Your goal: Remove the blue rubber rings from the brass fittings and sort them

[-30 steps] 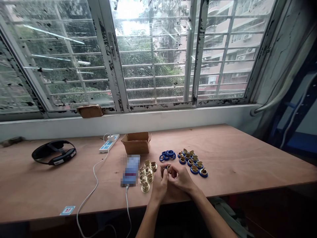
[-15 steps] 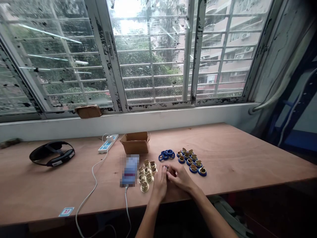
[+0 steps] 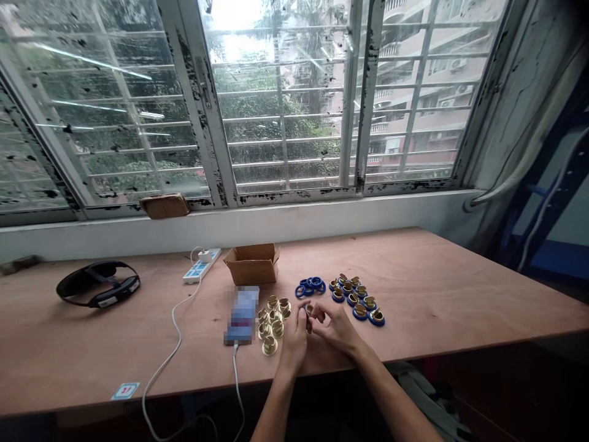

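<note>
Gold-coloured fitting (image 3: 309, 310): in the head view it is pinched between the fingertips of the left hand (image 3: 293, 341) and right hand (image 3: 337, 328), near the front edge of the worktop (image 3: 437, 282); fingers partly hide it. Bare fittings (image 3: 277, 329) stand just beside the left hand. Loose blue rings (image 3: 310, 285) lie just beyond the 2 hands. To their right, blue-rimmed fittings (image 3: 353, 299) form a cluster. Farther left sits an open cardboard box (image 3: 252, 265), behind a pixelated blue device (image 3: 242, 316).
</note>
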`<action>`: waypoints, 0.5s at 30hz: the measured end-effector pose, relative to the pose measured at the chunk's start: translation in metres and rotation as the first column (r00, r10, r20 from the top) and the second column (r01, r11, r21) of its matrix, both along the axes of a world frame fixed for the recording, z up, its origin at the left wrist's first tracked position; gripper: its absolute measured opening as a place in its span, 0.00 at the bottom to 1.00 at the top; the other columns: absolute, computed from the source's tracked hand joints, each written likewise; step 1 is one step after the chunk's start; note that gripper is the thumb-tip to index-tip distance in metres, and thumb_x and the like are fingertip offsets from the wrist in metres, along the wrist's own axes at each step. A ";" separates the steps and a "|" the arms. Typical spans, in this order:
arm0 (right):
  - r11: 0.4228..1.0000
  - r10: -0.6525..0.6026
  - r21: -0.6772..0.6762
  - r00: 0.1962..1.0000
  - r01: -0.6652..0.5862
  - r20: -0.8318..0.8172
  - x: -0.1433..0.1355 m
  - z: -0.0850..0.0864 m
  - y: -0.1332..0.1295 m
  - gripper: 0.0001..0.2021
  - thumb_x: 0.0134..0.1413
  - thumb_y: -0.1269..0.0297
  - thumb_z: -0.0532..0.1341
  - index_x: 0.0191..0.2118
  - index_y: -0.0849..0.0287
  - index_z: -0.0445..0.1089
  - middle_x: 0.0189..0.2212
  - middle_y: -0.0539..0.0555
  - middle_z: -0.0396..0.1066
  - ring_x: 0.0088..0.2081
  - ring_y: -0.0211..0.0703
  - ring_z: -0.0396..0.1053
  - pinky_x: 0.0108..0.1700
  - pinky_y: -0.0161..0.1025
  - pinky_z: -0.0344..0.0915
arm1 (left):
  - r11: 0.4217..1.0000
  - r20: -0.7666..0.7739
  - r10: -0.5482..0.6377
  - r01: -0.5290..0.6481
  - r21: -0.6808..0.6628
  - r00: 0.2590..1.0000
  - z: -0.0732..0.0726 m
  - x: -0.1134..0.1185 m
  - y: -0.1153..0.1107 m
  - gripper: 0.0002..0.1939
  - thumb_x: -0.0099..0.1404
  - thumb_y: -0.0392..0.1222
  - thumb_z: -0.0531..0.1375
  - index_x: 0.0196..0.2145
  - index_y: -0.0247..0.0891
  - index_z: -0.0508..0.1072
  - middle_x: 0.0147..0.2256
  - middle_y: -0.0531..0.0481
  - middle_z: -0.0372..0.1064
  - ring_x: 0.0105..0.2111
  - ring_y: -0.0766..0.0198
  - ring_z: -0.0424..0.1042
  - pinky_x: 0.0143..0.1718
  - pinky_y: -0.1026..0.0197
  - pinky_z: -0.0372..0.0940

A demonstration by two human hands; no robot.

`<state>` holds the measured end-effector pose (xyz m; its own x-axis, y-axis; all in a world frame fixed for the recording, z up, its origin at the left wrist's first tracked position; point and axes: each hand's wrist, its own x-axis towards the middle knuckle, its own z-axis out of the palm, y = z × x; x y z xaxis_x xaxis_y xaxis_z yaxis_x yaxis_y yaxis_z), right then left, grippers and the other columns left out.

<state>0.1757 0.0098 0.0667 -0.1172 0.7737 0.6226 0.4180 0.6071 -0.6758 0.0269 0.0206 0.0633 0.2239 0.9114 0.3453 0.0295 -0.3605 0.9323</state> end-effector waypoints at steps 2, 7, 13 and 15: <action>1.000 0.001 0.004 1.000 -0.001 0.003 0.001 0.002 0.000 0.05 0.54 0.72 0.63 0.30 0.57 0.67 0.26 0.47 0.62 0.28 0.38 0.59 0.31 0.35 0.56 | 1.000 0.019 0.002 -0.003 0.024 1.000 0.000 -0.001 0.001 0.21 0.73 0.54 0.53 0.53 0.37 0.73 0.47 0.42 0.76 0.46 0.54 0.75 0.52 0.53 0.67; 0.998 -0.057 -0.024 0.998 0.057 0.018 0.004 -0.002 0.002 0.02 0.58 0.69 0.62 0.36 0.57 0.73 0.26 0.48 0.66 0.27 0.39 0.60 0.30 0.36 0.56 | 0.997 0.011 -0.013 0.013 0.077 1.000 0.003 -0.001 -0.001 0.18 0.70 0.46 0.56 0.55 0.38 0.72 0.52 0.42 0.75 0.50 0.55 0.75 0.56 0.52 0.67; 0.998 0.001 -0.059 1.000 0.000 0.014 0.004 -0.005 0.003 0.02 0.58 0.68 0.62 0.33 0.58 0.72 0.27 0.51 0.71 0.27 0.39 0.62 0.29 0.36 0.58 | 0.996 0.010 0.002 -0.003 0.088 1.000 0.002 -0.002 -0.003 0.17 0.69 0.41 0.57 0.54 0.38 0.73 0.50 0.42 0.76 0.49 0.54 0.76 0.55 0.51 0.68; 0.998 0.007 -0.064 1.000 -0.007 0.000 0.003 -0.003 0.002 0.05 0.57 0.69 0.62 0.30 0.57 0.69 0.26 0.50 0.70 0.27 0.39 0.61 0.29 0.36 0.57 | 0.995 0.006 0.004 -0.004 0.099 1.000 0.001 -0.002 -0.003 0.16 0.69 0.39 0.56 0.53 0.38 0.73 0.50 0.42 0.76 0.49 0.54 0.76 0.54 0.51 0.68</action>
<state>0.1789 0.0122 0.0632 -0.1229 0.8113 0.5715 0.4136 0.5654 -0.7136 0.0251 0.0175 0.0643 0.2181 0.8735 0.4353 0.0255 -0.4510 0.8922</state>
